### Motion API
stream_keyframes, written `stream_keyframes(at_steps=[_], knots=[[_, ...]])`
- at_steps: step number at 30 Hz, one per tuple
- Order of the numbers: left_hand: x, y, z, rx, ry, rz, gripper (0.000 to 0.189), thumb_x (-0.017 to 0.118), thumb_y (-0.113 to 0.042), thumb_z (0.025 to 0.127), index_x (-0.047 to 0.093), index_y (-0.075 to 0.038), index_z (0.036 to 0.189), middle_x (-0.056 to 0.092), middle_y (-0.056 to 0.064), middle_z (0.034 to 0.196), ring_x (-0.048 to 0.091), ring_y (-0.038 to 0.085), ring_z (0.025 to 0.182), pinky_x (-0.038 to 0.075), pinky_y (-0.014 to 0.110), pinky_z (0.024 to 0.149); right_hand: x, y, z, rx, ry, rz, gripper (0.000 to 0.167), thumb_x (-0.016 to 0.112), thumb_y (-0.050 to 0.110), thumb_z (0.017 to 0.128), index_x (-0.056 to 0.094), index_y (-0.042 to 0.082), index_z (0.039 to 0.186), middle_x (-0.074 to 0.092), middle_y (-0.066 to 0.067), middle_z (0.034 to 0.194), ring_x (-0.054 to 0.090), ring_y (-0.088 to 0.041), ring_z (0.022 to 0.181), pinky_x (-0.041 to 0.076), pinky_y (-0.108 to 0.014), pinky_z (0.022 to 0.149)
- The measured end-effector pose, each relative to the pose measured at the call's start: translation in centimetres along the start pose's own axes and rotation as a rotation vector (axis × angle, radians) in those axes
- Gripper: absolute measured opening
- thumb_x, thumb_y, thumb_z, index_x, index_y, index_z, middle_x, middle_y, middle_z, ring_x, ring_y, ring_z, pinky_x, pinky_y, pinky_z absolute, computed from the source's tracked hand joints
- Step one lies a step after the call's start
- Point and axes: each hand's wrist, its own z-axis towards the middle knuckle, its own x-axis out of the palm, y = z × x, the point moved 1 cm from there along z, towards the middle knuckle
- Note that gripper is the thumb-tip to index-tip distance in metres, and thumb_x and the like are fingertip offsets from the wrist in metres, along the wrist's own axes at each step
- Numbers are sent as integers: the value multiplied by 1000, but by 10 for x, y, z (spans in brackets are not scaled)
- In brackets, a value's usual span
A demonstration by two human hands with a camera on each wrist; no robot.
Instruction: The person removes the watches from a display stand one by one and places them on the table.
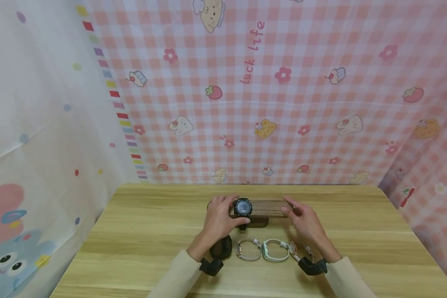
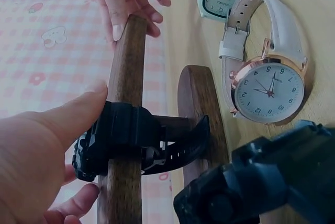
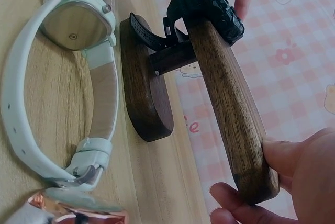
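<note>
A black digital wristwatch [image 1: 243,207] is strapped round the crossbar of a dark wooden watch stand [image 1: 266,208], near its left end. My left hand [image 1: 219,217] holds this watch, thumb on the lower side and fingers on the upper. In the left wrist view, the watch's black strap [image 2: 180,150] passes beneath the bar with its loose tail pointing toward the stand's base [image 2: 201,103]. At the other end, my right hand [image 1: 306,221] pinches the crossbar tip; the right wrist view shows thumb and fingers on opposite sides of the bar end [image 3: 256,182].
In front of the stand, several watches form a row on the wooden table [image 1: 141,248]: a black watch [image 1: 221,247], a white-strapped watch [image 2: 269,90], a mint watch [image 3: 104,109] and a rose-gold watch [image 1: 293,248]. A checked cloth [image 1: 238,111] hangs behind the table.
</note>
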Motion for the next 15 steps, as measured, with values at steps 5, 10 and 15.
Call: stream_keyframes(at_steps=[5,10,15], knots=[[2,-2,3,-45,40,50,76,85,-51,71,61,-14,133,61,9,108,55,29,101,41,53,93,0,1,0,6,0,5,49,61,32,99,55,8,142,70,-18,108,57,-19,82,43,-29,61],[3,-4,3,-40,41,75,71,85,-49,72,63,-15,130,61,9,106,53,27,95,41,48,86,0,0,0,1,-3,9,49,61,32,99,55,7,141,70,-18,105,57,-18,81,42,-29,61],[1,-2,5,-25,34,51,64,87,-43,72,66,-14,126,62,9,104,52,25,92,43,45,81,0,0,0,-11,-5,2,48,61,31,100,55,7,141,70,-20,109,60,-20,85,44,-30,65]])
